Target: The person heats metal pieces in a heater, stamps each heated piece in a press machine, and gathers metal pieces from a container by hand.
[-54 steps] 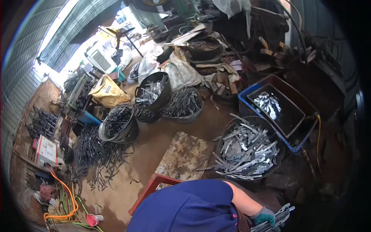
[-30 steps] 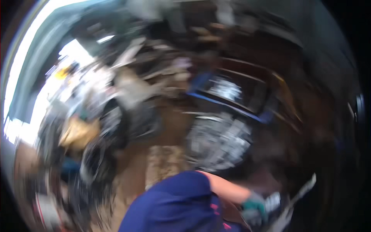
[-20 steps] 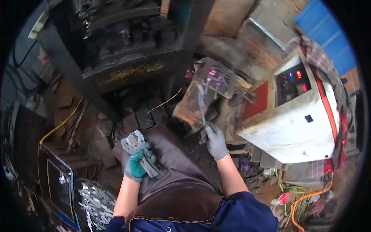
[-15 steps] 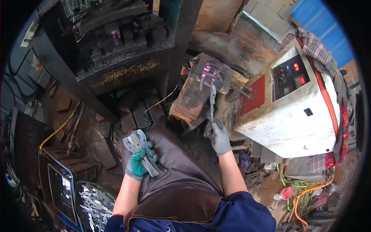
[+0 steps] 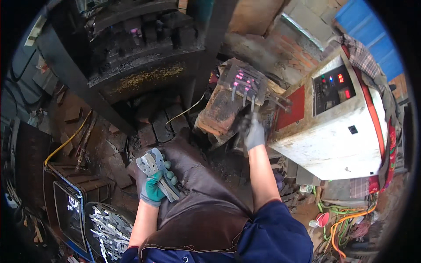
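Beside cabinet point(image 5: 324, 144), right hand point(image 5: 254, 133) outstretched

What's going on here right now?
A person's gloved left hand holds a bundle of flat metal pieces over the brown apron. The gloved right hand, blurred, is at the near end of a metal strip by a block where other strips glow pink. A white cabinet with a lit panel stands right of it.

Beyond and right of the right fingers point(image 5: 253, 125): 1 checked cloth point(image 5: 358, 56), 1 blue panel point(image 5: 368, 33). Right and lower: 1 red cup point(image 5: 322, 219), 1 orange hose point(image 5: 334, 234). Well left of the fingers: 1 yellow hose point(image 5: 70, 139).
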Demonstrator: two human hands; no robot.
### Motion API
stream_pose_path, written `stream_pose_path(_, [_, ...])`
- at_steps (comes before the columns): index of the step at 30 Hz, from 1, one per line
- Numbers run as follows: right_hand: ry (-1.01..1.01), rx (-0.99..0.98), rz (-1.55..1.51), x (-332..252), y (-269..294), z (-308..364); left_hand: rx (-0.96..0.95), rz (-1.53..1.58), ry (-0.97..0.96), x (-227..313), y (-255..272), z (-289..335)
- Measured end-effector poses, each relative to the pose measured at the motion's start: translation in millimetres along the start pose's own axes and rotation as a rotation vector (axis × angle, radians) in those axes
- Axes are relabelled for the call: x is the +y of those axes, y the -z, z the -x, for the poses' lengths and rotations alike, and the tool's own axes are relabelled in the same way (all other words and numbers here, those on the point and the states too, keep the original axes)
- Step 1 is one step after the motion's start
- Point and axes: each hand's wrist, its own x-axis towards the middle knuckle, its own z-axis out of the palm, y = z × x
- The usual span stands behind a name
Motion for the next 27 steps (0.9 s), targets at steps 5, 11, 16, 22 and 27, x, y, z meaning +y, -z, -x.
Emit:
stream_pose_path(5, [0.38, -0.291, 0.397, -6.7, -106.0, 27.1, -0.009, -0.08, 0.068, -1.9, -21.9, 1.2])
stream_pose_path(11, [-0.013, -0.712, 0.427, -24.6, -324.3, 16.6, -0.095, 0.047, 0.213, 2.4, 0.2, -0.9])
stream_pose_path(16, [-0.112, -0.782, 0.08, 16.3, -381.2, 13.0, -0.042, 0.069, 0.115, 9.8, -2.0, 13.8])
stream_pose_path(22, [0.289, -0.744, 0.434, 56.4, -276.7, 132.4, -0.196, 0.097, 0.157, 2.8, 0.7, -3.2])
stream_pose_path(27, [0.296, -1.442, 0.402, 74.4, -329.1, 235.7, -0.159, 0.102, 0.128, -11.6, 15.6, 10.9])
